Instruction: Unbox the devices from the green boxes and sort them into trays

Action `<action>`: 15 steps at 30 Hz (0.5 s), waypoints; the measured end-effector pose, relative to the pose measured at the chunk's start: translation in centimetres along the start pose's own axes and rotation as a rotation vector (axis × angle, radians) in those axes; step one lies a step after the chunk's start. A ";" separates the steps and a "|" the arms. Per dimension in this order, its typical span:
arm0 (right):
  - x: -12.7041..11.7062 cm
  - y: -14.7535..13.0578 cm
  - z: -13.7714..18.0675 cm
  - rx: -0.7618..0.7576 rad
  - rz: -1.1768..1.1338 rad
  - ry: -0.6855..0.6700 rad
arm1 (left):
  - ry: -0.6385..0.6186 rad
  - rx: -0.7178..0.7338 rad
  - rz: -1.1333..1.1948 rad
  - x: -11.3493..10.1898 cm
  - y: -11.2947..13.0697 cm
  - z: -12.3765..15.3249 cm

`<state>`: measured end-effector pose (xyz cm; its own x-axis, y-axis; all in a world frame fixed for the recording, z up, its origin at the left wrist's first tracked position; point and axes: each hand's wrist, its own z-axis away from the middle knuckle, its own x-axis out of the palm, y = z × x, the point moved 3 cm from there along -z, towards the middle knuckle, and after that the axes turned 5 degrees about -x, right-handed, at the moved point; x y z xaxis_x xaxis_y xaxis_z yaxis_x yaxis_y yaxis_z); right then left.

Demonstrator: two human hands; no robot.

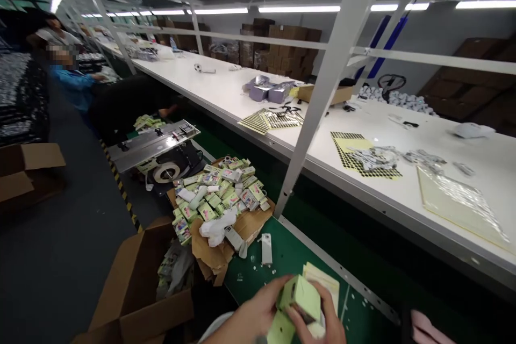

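At the bottom centre, my left hand (258, 309) and my right hand (322, 322) both grip a small light-green carton (300, 296) with an open flap, held just above the green work surface (290, 258). A few flat yellowish cards (322, 275) lie right behind the carton. A small white part (266, 248) lies on the green surface ahead of my hands. Further ahead sits a pile of small printed green packets (220, 193) on torn brown cardboard.
An open cardboard box (133, 290) stands at lower left with packets inside. A tape dispenser machine (161, 158) lies beyond the pile. A long white table (403, 172) with sticker sheets and a slanted white post (322, 91) runs along the right. People sit far left.
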<state>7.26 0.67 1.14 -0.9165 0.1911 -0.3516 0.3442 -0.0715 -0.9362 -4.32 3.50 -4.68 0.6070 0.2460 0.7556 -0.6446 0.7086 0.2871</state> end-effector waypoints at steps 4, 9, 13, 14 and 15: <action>-0.3 -1.3 -2.2 0.030 -0.186 -0.092 | 0.274 0.185 -0.011 1.6 2.0 0.7; -0.2 -1.1 -4.8 0.137 -0.482 -0.152 | 0.415 0.390 -0.166 2.9 4.1 1.5; 0.0 -1.4 -4.8 0.130 -0.521 -0.087 | 0.392 0.359 -0.104 2.9 3.6 1.3; 0.0 -1.6 -4.6 0.124 -0.494 -0.059 | 0.382 0.335 -0.049 2.8 3.4 1.2; -0.1 -2.0 -4.4 0.111 -0.455 -0.033 | 0.369 0.291 0.018 2.7 3.1 1.0</action>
<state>7.54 5.08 3.02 -0.9758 0.1959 0.0970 -0.1167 -0.0919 -0.9889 -5.14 5.75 -1.18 0.6850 0.5127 0.5176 -0.7283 0.5003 0.4683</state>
